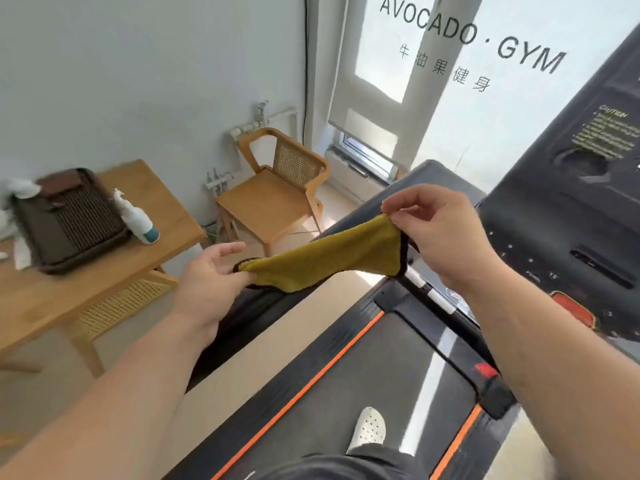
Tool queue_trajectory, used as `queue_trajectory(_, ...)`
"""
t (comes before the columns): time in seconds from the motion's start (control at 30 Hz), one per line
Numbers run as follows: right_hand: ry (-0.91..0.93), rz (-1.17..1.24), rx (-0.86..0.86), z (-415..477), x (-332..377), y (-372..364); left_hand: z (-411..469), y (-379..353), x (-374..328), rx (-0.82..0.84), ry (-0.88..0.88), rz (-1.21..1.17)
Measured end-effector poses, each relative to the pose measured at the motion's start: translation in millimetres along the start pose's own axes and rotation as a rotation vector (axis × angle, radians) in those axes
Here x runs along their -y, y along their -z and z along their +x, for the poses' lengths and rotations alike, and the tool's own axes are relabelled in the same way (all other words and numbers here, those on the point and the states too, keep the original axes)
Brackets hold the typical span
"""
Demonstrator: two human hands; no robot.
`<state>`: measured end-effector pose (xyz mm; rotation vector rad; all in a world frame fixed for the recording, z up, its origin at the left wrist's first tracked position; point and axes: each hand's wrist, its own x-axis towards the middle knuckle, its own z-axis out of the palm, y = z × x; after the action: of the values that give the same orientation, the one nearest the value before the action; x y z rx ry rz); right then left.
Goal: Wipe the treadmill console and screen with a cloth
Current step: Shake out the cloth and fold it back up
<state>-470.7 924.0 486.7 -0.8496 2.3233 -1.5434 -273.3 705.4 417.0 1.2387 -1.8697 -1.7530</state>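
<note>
Your right hand (436,233) pinches one top corner of the cloth (332,258) between thumb and fingertips, closed firmly on the black-trimmed edge. Your left hand (211,278) holds the opposite end more loosely: the fingers are spread and only partly curled, with the fabric bunched against the thumb side, so that grip looks weak. Between the two hands the cloth hangs stretched in mid-air, sagging slightly in the middle, above the near-left edge of the treadmill and clear of every surface.

The treadmill console (568,216) lies just to the right of your right hand, tilted across the right of the view, and it has not been touched by the cloth yet. The screen is not clearly shown from here.

The likeliest trouble is the left end slipping free as you move right, which would let the cloth swing down onto the treadmill belt (381,382) where your shoe (369,426) stands. Wiping with it spread thin like this could also drag a loose corner over the red button (573,311) or the small keys near it; folding it into a pad first would likely help.

The cloth is mustard yellow with a dark stitched border, soft and limp. Whether it is damp, you cannot tell. A spray bottle (136,218) rests on the wooden table (104,278) far left.
</note>
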Motion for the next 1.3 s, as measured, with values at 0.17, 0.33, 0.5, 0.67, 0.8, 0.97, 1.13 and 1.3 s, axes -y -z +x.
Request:
queue_trajectory(0.17,-0.004,-0.063,0.15,-26.0,20.6,-74.9,-19.5,93.7,28.0,-0.155,0.013,-0.154)
queue_trajectory(0.33,0.027,-0.18,0.336,-41.7,44.0,-150.4,-52.9,168.8,55.7,-0.182,-0.087,0.063)
queue_trajectory(0.5,0.071,-0.232,0.5,-43.4,61.5,-220.0,-86.9,221.5,82.9,-0.279,-0.162,0.535)
queue_trajectory(0.67,0.136,-0.211,0.67,-47.3,76.0,-278.9,-115.1,258.8,110.1,-0.481,-0.057,0.667)
queue_trajectory(0.8,0.24,-0.288,0.774,-62.6,92.9,-315.7,-133.1,296.0,135.9,-0.561,-0.017,0.586)
queue_trajectory(0.97,0.371,-0.466,0.873,-84.4,106.4,-365.5,-148.1,341.2,156.2,-0.649,-0.012,0.422)
queue_trajectory(1.13,0.456,-0.552,0.861,-122.7,117.2,-438.8,-158.8,404.0,189.4,-0.647,0.009,0.139)
queue_trajectory(1.3,0.333,-0.519,0.744,-173.2,138.5,-513.7,-171.9,500.0,235.3,-0.61,0.027,0.035)
